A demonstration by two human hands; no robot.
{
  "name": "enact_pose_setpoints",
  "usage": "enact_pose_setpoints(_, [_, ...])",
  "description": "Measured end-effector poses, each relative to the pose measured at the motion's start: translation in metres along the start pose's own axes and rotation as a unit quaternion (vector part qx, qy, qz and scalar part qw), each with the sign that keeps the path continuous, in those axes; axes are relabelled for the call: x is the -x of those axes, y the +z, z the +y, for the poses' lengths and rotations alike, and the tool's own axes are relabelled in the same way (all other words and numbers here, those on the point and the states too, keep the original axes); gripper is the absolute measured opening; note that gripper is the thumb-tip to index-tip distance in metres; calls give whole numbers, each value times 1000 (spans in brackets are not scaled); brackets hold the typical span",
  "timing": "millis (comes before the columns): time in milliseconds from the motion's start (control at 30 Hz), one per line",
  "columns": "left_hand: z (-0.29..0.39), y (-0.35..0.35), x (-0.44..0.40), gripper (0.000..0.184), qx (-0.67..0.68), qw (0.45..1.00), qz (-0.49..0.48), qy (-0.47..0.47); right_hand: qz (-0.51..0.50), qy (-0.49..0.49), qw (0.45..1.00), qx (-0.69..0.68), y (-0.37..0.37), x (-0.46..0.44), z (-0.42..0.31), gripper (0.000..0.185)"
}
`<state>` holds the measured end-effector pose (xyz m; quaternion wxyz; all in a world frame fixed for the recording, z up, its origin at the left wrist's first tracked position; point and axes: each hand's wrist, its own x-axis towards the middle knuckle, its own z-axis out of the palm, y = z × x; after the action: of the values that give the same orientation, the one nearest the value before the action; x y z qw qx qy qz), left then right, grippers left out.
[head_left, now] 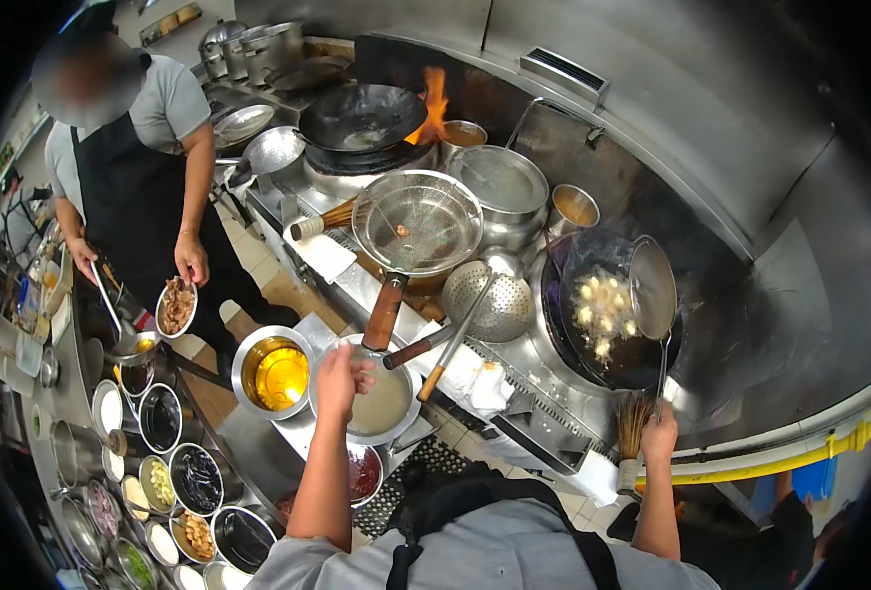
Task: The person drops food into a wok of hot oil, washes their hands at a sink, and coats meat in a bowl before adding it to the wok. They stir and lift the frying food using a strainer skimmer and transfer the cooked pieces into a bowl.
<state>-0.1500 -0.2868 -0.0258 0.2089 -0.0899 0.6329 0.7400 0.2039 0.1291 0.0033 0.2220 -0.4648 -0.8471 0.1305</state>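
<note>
My left hand point(341, 382) is raised over a pot of cloudy liquid point(384, 398), fingers apart, beside the wooden handle of a large mesh strainer point(416, 221). Nothing shows in its grasp. At the right, my right hand point(661, 435) is closed round the handle of a long-handled ladle point(653, 285). The ladle's bowl is over the right side of a dark wok point(573, 339), where pale pieces of food point(603, 307) bubble in oil. A perforated ladle point(489, 302) lies left of the wok, and a bamboo brush point(634, 428) is next to my right hand.
A co-worker point(131, 147) at the left holds a bowl of meat point(176, 307) and a ladle. Flames point(435, 103) rise beside a second wok point(362, 118). A pot of yellow oil point(276, 374) stands left of my left hand, and several ingredient containers point(197, 479) fill the lower left.
</note>
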Motion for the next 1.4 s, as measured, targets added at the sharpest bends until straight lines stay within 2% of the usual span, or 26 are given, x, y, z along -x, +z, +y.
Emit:
enact_pose_setpoints(33, [10, 7, -6, 40, 31, 999, 2, -38, -49, 74, 996, -28, -2, 1, -3, 35])
enact_pose_setpoints(67, [21, 15, -17, 40, 30, 999, 1, -36, -48, 75, 996, -29, -1, 1, -1, 35])
enact_pose_setpoints(167, [40, 35, -51, 36, 113, 981, -104, -115, -41, 46, 996, -57, 7, 1, 13, 36])
enact_pose_setpoints(233, [48, 51, -71, 28, 104, 961, -219, -130, 83, -137, 987, -10, 12, 1, 21, 35])
enact_pose_setpoints(267, [50, 62, -65, 22, 28, 974, -219, -57, 93, -163, 982, 3, 14, -2, 32, 36])
enact_pose_setpoints(300, [58, 77, -60, 19, 38, 973, -219, -62, 102, -165, 981, 1, 15, 2, 38, 36])
enact_pose_setpoints(367, [77, 103, -60, 18, 82, 966, -231, -85, -5, 13, 994, -110, 11, 2, 47, 38])
enact_pose_setpoints(400, [84, 116, -73, 17, 146, 955, -231, -111, -24, 75, 989, -128, -5, 7, 20, 38])
enact_pose_setpoints(433, [104, 131, -75, 17, 191, 949, -219, -124, -20, 71, 989, -126, -12, 9, 10, 38])
enact_pose_setpoints(500, [120, 156, -107, 18, 182, 951, -238, -75, -52, 123, 984, -115, -20, 14, 5, 38])
enact_pose_setpoints(600, [139, 187, -183, 16, 196, 949, -245, -26, -13, 73, 992, -103, -19, 24, 16, 38])
enact_pose_setpoints(633, [151, 195, -202, 15, 222, 946, -231, -46, -7, 71, 992, -102, -13, 30, 33, 38])
enact_pose_setpoints(667, [161, 200, -224, 14, 262, 932, -246, -52, 0, 46, 995, -83, -4, 32, 62, 37])
enact_pose_setpoints(733, [178, 206, -269, 14, 331, 901, -273, -69, 13, 21, 998, -60, -8, 29, 55, 36])
enact_pose_setpoints(800, [189, 217, -309, 14, 394, 871, -282, -82, -30, 151, 979, -137, -38, 42, -19, 36])
enact_pose_setpoints(900, [202, 224, -353, 13, 480, 824, -291, -79, -32, 157, 971, -180, -35, 53, 12, 38])
enact_pose_setpoints(967, [206, 223, -388, 12, 558, 754, -336, -90, -8, 160, 975, -153, -44, 60, -8, 35])
enact_pose_setpoints(1033, [211, 225, -410, 12, 627, 686, -358, -89, -1, 84, 994, 70, -70, 66, -81, 20])
enact_pose_setpoints(1067, [213, 225, -412, 13, 650, 640, -394, -111, -64, 139, 986, 66, -79, 64, -97, 32])
enact_pose_setpoints(1100, [214, 224, -414, 13, 671, 593, -426, -131, -60, 136, 986, 70, -77, 64, -97, 32])
enact_pose_setpoints(1167, [211, 228, -416, 14, 660, 573, -468, -127, -35, 136, 988, 68, -73, 67, -90, 37])
enact_pose_setpoints(1200, [207, 229, -414, 15, 646, 583, -467, -155, -52, 160, 985, 46, -74, 66, -89, 41])
enact_pose_setpoints(1233, [202, 230, -404, 16, 617, 619, -468, -130, -57, 160, 984, 48, -68, 66, -78, 41])
enact_pose_setpoints(1300, [186, 227, -375, 17, 587, 621, -481, -193, -5, 250, 947, -199, -48, 63, -41, 37])
enact_pose_setpoints(1367, [156, 224, -344, 19, 529, 671, -474, -213, -9, 232, 952, -201, -42, 67, -26, 36])
enact_pose_setpoints(1400, [141, 219, -314, 19, 485, 722, -448, -205, -12, 251, 938, -239, -46, 63, -43, 37])
